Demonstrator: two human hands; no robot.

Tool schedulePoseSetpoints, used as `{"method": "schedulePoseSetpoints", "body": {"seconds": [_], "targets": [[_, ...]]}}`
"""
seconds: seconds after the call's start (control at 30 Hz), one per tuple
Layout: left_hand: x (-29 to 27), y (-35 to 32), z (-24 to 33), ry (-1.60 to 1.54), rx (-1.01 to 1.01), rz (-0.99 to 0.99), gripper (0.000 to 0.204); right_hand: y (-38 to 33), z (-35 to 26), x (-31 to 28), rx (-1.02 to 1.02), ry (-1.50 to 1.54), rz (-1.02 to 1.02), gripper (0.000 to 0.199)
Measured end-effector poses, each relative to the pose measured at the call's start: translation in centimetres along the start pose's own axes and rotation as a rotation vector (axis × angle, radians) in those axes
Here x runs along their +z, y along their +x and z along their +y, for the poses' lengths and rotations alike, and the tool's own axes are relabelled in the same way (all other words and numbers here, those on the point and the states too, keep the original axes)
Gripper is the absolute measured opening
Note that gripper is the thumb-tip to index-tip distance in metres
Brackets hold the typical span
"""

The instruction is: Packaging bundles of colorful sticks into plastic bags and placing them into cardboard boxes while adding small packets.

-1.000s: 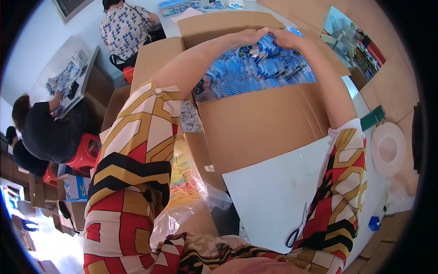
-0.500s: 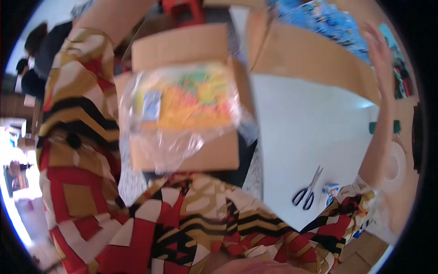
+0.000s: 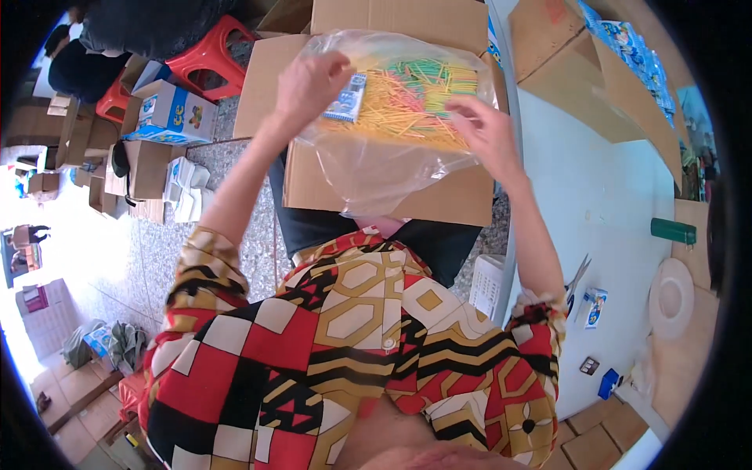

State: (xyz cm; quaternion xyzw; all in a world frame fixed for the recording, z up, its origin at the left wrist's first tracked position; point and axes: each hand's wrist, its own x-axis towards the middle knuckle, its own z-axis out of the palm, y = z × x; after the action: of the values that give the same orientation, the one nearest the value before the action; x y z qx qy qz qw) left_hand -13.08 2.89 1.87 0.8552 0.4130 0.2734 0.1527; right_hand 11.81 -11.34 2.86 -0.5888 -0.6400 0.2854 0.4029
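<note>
An open cardboard box (image 3: 313, 176) rests on my lap, lined with a clear plastic bag (image 3: 376, 180). Inside the bag lie many thin sticks (image 3: 415, 121), yellow, orange, pink and green. On their left side is a small blue and white packet (image 3: 347, 100). My left hand (image 3: 309, 86) is over the bag's left side, fingers curled together; whatever they may hold is hidden. Over the right part of the sticks hovers my right hand (image 3: 486, 135), its fingers bent and apart, with nothing visible in them.
At right, a pale table (image 3: 564, 180) bears a large carton (image 3: 603, 78) with blue packets, scissors (image 3: 578, 274), a small blue and white box (image 3: 595, 308) and a green object (image 3: 674, 231). Red stools (image 3: 211, 59) and boxes (image 3: 168, 113) stand on the floor at left.
Both hands have come in over the box: my right from beside the large carton, my left from beyond the upper edge. The whole view has shifted, with the box now higher in it.
</note>
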Motion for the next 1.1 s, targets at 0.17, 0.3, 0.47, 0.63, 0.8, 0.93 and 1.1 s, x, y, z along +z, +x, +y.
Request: {"method": "schedulePoseSetpoints", "body": {"seconds": [0.17, 0.3, 0.47, 0.63, 0.8, 0.93, 1.1], "targets": [[6.0, -2.6, -4.3, 0.24, -0.171, 0.003, 0.04, 7.2, 6.0, 8.4, -0.042, -0.087, -0.023, 0.023], [7.3, -3.4, -4.7, 0.176, -0.136, 0.089, 0.05, 10.5, 7.5, 12.2, -0.268, -0.389, 0.079, 0.029], [7.5, -2.1, -2.8, 0.129, -0.114, 0.057, 0.055, 12.3, 7.7, 11.8, -0.316, -0.483, 0.131, 0.023], [8.6, -5.1, -6.1, 0.108, -0.097, -0.008, 0.066, 12.2, 8.3, 15.6, 0.001, -0.205, 0.136, 0.017], [6.5, -4.3, -2.7, 0.226, -0.258, -0.059, 0.066, 10.8, 8.9, 16.6, -0.426, -0.497, 0.309, 0.022], [5.8, -4.1, -2.0, 0.233, -0.217, -0.025, 0.067, 10.8, 6.5, 15.7, -0.393, -0.484, 0.238, 0.026], [6.4, -3.2, -2.3, 0.241, -0.245, -0.01, 0.071, 11.0, 5.3, 14.9, -0.355, -0.361, 0.189, 0.028]]}}
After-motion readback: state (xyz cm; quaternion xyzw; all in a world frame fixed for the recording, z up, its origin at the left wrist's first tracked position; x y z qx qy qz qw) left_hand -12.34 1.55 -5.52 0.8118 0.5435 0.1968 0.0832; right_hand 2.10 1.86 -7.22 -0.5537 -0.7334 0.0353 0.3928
